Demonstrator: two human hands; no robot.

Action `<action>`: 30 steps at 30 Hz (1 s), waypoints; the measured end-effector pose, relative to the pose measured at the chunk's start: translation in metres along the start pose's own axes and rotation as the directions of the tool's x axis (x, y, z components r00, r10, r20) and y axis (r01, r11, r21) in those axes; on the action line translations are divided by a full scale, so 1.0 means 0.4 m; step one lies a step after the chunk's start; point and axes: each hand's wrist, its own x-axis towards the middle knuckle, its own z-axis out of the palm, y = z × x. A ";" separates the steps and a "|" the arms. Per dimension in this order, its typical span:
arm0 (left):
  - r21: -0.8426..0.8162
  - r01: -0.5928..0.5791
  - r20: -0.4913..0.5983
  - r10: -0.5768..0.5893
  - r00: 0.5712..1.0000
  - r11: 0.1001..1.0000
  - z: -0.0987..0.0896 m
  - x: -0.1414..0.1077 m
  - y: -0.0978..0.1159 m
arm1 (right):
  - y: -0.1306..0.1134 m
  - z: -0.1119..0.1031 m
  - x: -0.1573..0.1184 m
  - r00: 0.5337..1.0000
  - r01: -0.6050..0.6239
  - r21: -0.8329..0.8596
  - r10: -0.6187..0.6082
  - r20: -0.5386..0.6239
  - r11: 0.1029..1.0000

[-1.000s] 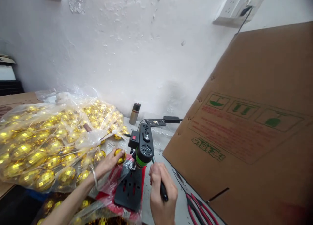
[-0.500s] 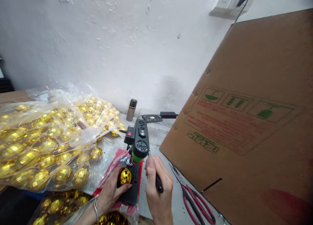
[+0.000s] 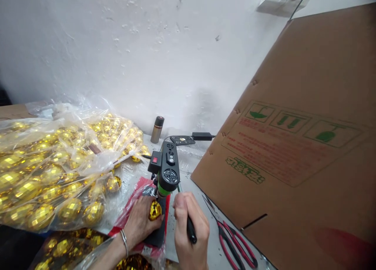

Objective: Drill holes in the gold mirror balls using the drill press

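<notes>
My left hand (image 3: 141,220) grips a shiny gold faceted ball (image 3: 155,210) beneath the head of a small black and green drill press (image 3: 169,168). The tool's tip is partly hidden by the ball and fingers. Under them lies the dark base (image 3: 157,235) of the press, on red plastic (image 3: 118,229). My right hand (image 3: 192,229) is closed round the black-ended lever (image 3: 190,230) at the press's right side.
Clear bags of gold balls (image 3: 70,209) fill the left. Red-handled scissors (image 3: 235,242) lie right of my right hand, beside a big cardboard box (image 3: 282,156). A small bottle (image 3: 157,129) and a black controller (image 3: 182,140) sit near the wall.
My left hand has shifted slightly right and up with the ball, which now shows turned in the fingers. The lever end and my right hand sit slightly lower. The view has shifted a little.
</notes>
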 end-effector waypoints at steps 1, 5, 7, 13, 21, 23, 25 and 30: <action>0.016 0.020 -0.011 -0.020 1.000 1.000 0.006 -0.001 -0.001 | 0.001 -0.001 -0.002 1.000 -0.002 0.007 0.002 0.007 1.000; 0.000 0.099 0.033 -0.098 0.995 0.995 0.011 -0.005 -0.001 | 0.012 0.000 -0.018 1.000 -0.001 0.031 0.000 0.025 1.000; -0.011 0.118 0.063 -0.118 0.991 0.993 0.004 -0.005 0.004 | 0.026 0.008 -0.038 1.000 0.018 0.034 -0.018 0.010 0.999; -0.037 0.145 0.101 -0.141 0.985 0.989 -0.011 -0.003 0.025 | 0.083 0.052 -0.119 0.984 0.143 0.010 -0.141 -0.113 0.990; -0.077 0.145 0.079 -0.139 0.987 0.986 -0.003 -0.007 0.017 | 0.097 0.074 -0.151 0.978 0.106 0.060 -0.093 -0.184 0.993; -0.088 0.142 0.063 -0.137 0.989 0.986 -0.002 -0.008 0.017 | 0.093 0.075 -0.144 0.976 0.110 0.046 -0.099 -0.193 0.993; -0.098 0.144 0.056 -0.139 0.989 0.985 -0.005 -0.009 0.019 | 0.090 0.077 -0.138 0.974 0.111 0.038 -0.101 -0.202 0.993; -0.101 0.164 0.068 -0.157 0.985 0.981 -0.013 -0.007 0.030 | 0.092 0.084 -0.142 0.972 0.095 0.056 -0.080 -0.221 0.994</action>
